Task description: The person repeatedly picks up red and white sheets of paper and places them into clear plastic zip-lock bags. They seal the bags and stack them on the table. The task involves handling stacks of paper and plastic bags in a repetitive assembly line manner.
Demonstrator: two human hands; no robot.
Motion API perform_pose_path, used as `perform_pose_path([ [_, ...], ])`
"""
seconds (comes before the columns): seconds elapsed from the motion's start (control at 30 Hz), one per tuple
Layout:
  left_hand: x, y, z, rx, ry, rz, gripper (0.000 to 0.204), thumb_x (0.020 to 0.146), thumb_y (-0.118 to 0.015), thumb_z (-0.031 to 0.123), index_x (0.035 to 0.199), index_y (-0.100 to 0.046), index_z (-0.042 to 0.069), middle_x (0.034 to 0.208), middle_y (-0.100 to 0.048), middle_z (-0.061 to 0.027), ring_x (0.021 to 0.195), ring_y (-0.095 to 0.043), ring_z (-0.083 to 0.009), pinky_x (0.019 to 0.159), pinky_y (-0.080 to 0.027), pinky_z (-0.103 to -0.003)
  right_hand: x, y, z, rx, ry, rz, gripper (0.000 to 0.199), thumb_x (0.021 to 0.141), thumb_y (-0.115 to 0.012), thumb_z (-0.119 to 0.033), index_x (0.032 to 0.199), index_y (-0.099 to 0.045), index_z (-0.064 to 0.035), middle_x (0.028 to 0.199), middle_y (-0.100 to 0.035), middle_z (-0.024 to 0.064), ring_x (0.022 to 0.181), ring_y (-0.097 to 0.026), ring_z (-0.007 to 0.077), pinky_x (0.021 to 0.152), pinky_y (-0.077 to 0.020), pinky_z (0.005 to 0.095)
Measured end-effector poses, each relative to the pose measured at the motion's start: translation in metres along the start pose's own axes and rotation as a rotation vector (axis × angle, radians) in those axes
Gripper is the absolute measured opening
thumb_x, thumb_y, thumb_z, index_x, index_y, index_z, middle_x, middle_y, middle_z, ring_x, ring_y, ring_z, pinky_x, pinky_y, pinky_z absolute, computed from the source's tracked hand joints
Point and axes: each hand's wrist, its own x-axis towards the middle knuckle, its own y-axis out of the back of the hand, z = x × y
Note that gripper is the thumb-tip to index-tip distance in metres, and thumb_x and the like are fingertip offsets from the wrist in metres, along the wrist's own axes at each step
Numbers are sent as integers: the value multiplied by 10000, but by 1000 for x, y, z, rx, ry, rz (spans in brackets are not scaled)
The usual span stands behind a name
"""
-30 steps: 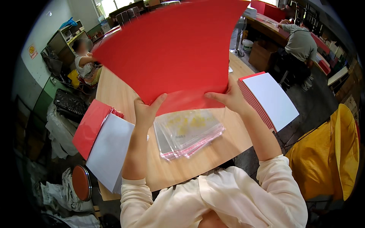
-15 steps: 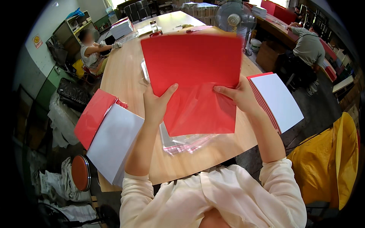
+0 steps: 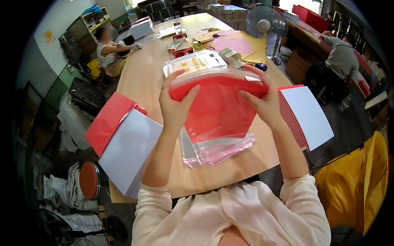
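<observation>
A red cover or folder (image 3: 221,108) is held up between my two hands over the table, its far edge curved and slightly blurred. My left hand (image 3: 175,100) grips its left side, thumb on the near face. On the right side my right hand (image 3: 264,102) grips it the same way, fingers over the far edge. A pale, shiny strip runs along that edge; I cannot tell if it is paper or plastic. Beneath it lies a pile of clear plastic bags (image 3: 230,151) with pinkish edges.
Red-and-white stacks of folders lie left (image 3: 131,151) and right (image 3: 308,117) on the wooden table (image 3: 139,88). Beyond my hands are a white tray (image 3: 195,61), tape dispensers, scissors (image 3: 219,35) and brown paper. One person sits at the far left; another bends at the right.
The red folder has come down and nearer, and its far edge now bends where it stood flat. The white tray and small box behind it have come into view.
</observation>
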Motion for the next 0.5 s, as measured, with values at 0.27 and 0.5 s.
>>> perform_pose_path([
  [0.27,-14,7,-10,-384,175,-113,427,839,-684,-40,1206,-474,15,872,-709,-121,831,-687,-146,769,-533,-234,5,10,-11,28,-92,-305,581,824,-614,98,1359,-485,-85,1200,-634,75,1027,-666,159,837,-530,253],
  [0.5,-23,7,-21,-386,-116,208,394,905,-616,31,1245,-418,23,1099,-599,-146,992,-613,-208,909,-470,-312,57,-17,-77,-774,-5,-838,825,710,-686,-32,1459,-391,-212,883,-699,162,827,-695,258,760,-549,367],
])
